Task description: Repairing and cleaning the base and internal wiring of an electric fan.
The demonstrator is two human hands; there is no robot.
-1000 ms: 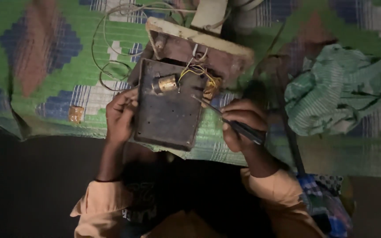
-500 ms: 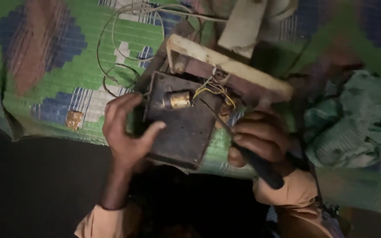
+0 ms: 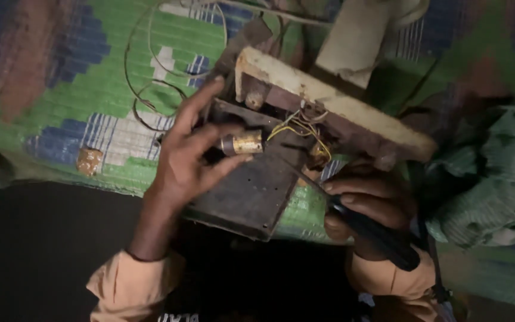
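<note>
A dark metal plate (image 3: 251, 194) lies on a green patterned mat, tilted, with a small brass cylinder (image 3: 242, 143) and thin yellow wires (image 3: 302, 128) on it. Behind it sits a worn cream-topped casing (image 3: 329, 107). My left hand (image 3: 189, 158) hovers over the plate's left side, fingers spread, fingertips close to the cylinder, holding nothing. My right hand (image 3: 365, 206) grips a dark-handled screwdriver (image 3: 382, 238) at the plate's right edge, its thin shaft pointing up toward the wires.
Loose wire loops (image 3: 156, 89) lie on the mat (image 3: 61, 107) to the left. A small tan object (image 3: 89, 160) sits near the mat's front edge. A crumpled green cloth (image 3: 496, 179) is at the right. Dark floor lies below.
My left hand let go of the plate's left edge and lifted, opening its fingers over the plate. The view moved closer; the right hand kept its hold on the screwdriver.
</note>
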